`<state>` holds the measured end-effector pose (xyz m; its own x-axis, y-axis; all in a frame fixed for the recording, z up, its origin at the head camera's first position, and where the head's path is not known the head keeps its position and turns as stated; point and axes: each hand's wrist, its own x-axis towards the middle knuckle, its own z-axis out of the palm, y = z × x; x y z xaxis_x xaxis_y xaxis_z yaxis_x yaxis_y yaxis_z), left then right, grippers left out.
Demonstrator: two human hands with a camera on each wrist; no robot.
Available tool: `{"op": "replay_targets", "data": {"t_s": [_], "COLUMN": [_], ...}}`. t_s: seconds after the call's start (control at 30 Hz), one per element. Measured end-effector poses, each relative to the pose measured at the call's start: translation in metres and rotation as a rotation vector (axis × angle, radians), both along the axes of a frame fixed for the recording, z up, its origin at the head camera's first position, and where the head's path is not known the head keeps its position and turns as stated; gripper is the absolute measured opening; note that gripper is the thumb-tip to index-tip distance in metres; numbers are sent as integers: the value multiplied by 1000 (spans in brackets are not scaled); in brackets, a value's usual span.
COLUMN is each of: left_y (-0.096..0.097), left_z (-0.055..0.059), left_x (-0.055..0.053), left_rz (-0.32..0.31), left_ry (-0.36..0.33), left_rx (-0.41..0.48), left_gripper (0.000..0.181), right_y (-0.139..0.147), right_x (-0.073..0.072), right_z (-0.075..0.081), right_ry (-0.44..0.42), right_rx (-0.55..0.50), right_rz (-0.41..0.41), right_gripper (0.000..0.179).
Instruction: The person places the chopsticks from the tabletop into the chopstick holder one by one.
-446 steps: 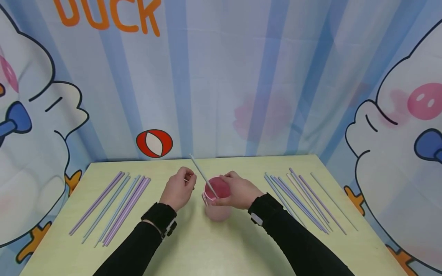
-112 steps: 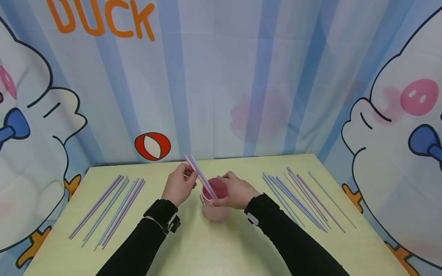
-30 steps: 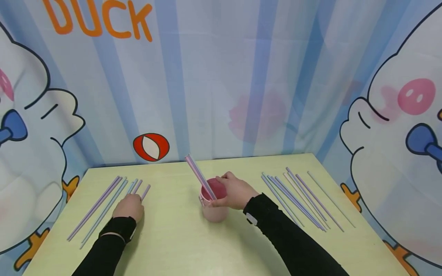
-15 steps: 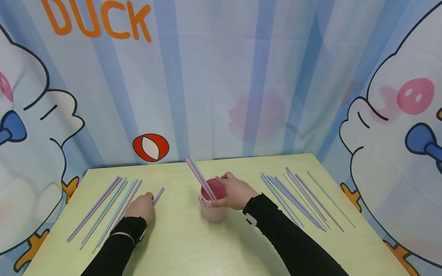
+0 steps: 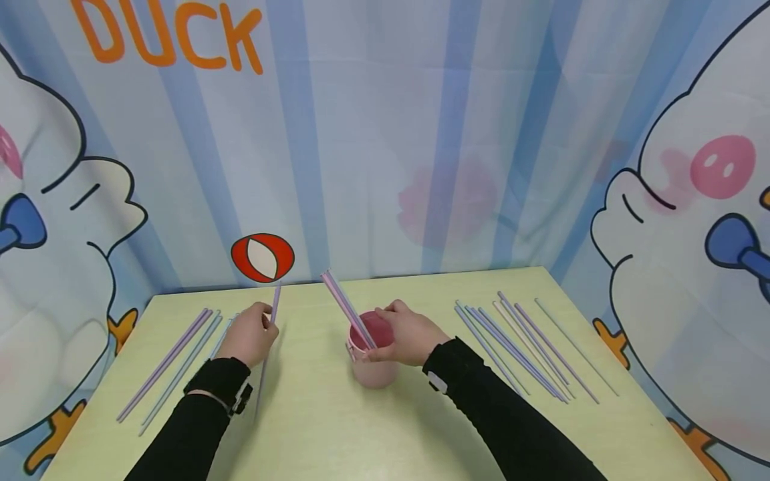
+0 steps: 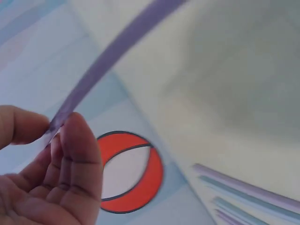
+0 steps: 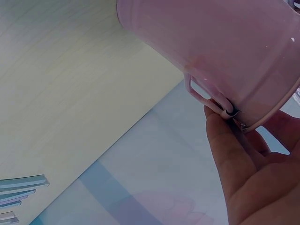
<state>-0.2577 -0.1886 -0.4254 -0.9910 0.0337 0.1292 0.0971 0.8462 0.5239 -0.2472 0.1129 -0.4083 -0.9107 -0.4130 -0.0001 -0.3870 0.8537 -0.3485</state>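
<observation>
The left hand (image 5: 248, 336) pinches a purple stick (image 5: 275, 304), its long axis running roughly between the worktop's (image 5: 319, 434) near and far edges. From there the pink bucket (image 5: 375, 375) lies toward the right edge, gripped at the rim by the right hand (image 5: 414, 332).

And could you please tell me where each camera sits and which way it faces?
Head: on the head, facing forward and down over the table; the left hand, right hand and black sleeves show.
Left wrist: on that wrist, facing the purple stick and backdrop beyond; part of that hand shows.
Right wrist: on that wrist, facing the pink cup; part of that hand shows.
Shared: head and left wrist both show the red-and-white ball.
</observation>
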Motion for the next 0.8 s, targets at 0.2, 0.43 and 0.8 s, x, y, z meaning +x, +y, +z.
{"op": "replay_targets", "data": {"t_s": [0.2, 0.43, 0.8], "left_y": [10, 23, 50], "left_z": [35, 59, 82], "left_x": [1, 1, 0], "left_rz": [43, 50, 48], "left_ry": [43, 153, 322], "left_rx": [203, 415, 609], "left_gripper": [36, 36, 32], "right_y": [1, 1, 1], "right_x": [1, 0, 0], "right_z": [2, 0, 0], "right_ry": [2, -1, -2], "right_rx": [3, -6, 0], "right_rz": [-2, -2, -1], "right_gripper": [94, 94, 92]}}
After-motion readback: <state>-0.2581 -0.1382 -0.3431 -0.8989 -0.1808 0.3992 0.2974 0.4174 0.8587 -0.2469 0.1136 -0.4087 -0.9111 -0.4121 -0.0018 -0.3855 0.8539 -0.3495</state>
